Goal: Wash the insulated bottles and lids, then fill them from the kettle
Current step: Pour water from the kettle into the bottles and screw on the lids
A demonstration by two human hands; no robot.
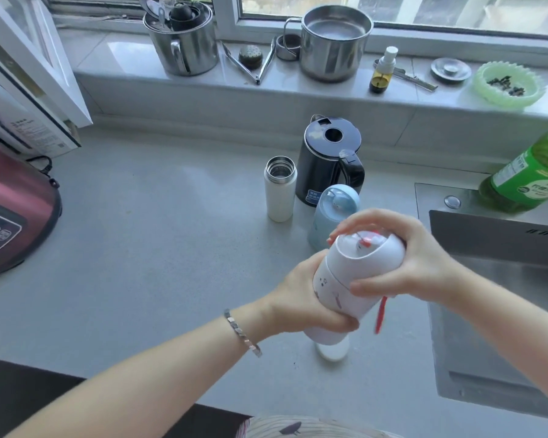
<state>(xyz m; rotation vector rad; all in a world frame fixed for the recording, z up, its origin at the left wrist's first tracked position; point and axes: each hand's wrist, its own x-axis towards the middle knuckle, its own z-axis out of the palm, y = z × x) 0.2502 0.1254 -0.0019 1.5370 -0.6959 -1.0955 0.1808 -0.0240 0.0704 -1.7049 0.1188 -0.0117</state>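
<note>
Both hands are clamped on one thing: the left hand [301,298] wraps its fingers round the body of a white insulated bottle with small printed figures [339,289], and the right hand [418,260] curls over its white domed lid [370,252], thumb on the near side, fingers over the top. The bottle is held in the air above the grey stone table [171,248], well in front of the black electric kettle [326,165].

The steel sink [503,295] lies to the right of the kettle. A tall cream bottle with an open steel mouth [280,191] stands just left of the kettle, and a pale blue capped bottle [329,213] stands just in front of it, between the kettle and the hands. A small white round piece [332,352], which I cannot identify, sits on the table under the held bottle. A red strap [381,314] dangles from the bottle.

What matters most is the tilt. The held bottle's long axis leans with the lid end up towards the kettle and the base down towards the person, so the right hand sits square on the lid. It looks to me like unscrewing, with washing not yet begun on this one, and the sink is on the right hand's side.
</note>
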